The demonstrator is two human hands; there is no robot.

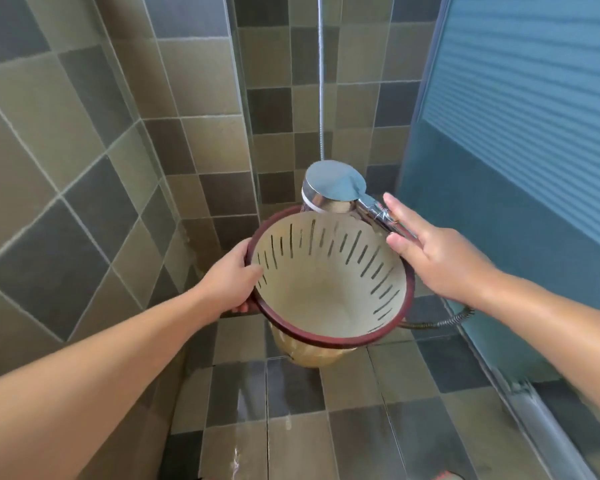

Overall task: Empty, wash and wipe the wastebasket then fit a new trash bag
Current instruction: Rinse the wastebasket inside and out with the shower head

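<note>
Looking down into a tiled shower corner, I see the wastebasket (326, 289) held up in the air over the wet floor tiles (291, 427). It is a round plastic basket, cream inside, with a dark red ring around its top and thin slits cut down its sides. It is tipped so its open mouth faces me, and it looks bare inside.

My left hand (229, 282) grips the red ring on the left side, with the thumb curled over into the basket and the fingers under the ring.

My right hand (433, 251) holds the handle of the shower head (333, 185). The fingers are mostly straight along the shiny handle, and I cannot tell how tightly they close under it. The shower head is round, smooth and silver like a mirror, with a white ring at its edge. It sits just above the far rim of the basket.

A bendy metal hose (440, 322) curls behind the basket. The walls have square grey and tan tiles (84, 168), and a ribbed blue glass door (534, 116) stands on the right.
</note>
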